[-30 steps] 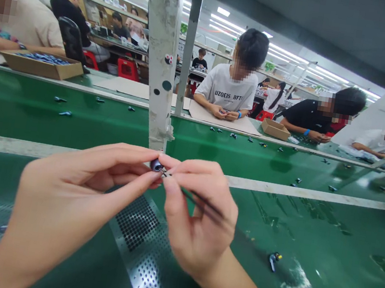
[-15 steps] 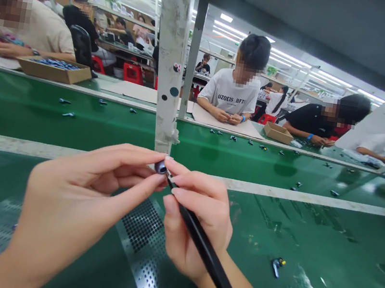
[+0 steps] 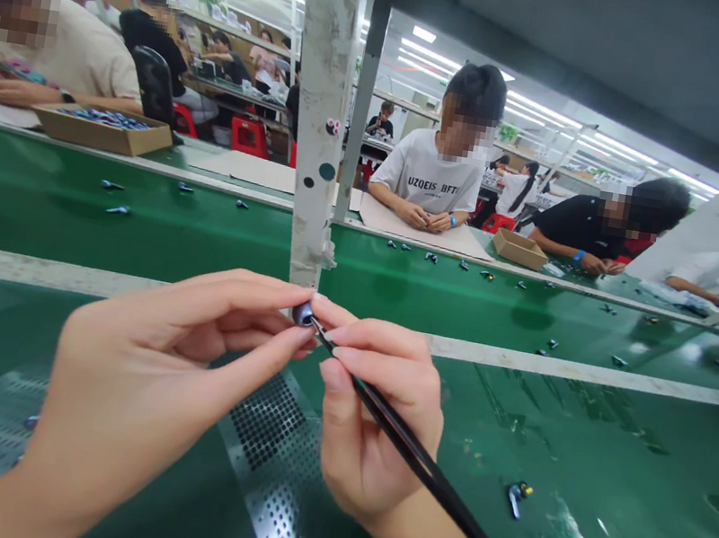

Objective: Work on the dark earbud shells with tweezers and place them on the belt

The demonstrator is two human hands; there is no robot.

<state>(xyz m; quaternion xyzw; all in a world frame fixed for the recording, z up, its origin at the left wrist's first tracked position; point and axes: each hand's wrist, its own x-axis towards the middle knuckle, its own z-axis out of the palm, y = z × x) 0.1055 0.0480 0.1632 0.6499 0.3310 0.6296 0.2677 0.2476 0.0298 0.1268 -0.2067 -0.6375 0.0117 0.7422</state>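
My left hand (image 3: pixel 161 356) pinches a small, round, dark blue earbud-like part (image 3: pixel 302 314) between thumb and fingertips. My right hand (image 3: pixel 375 426) grips a long, thin black tool (image 3: pixel 429 471), possibly a fine brush or tweezers. Its fine tip touches or nearly touches the part, and the fingers partly hide the contact point. A similar loose part (image 3: pixel 518 499) lies on the green belt to the right of my right hand.
Under my hands run a green conveyor belt (image 3: pixel 579 431) and a perforated metal plate (image 3: pixel 274 465). A scuffed white post (image 3: pixel 323 90) rises ahead. Beyond, several small parts dot a farther belt (image 3: pixel 167 230), a cardboard box (image 3: pixel 101 128) holds blue parts, and co-workers sit working.
The black tool has swung down to the lower right, and more of it shows. Its tip stays at the blue part. Both hands and the view have shifted slightly right.
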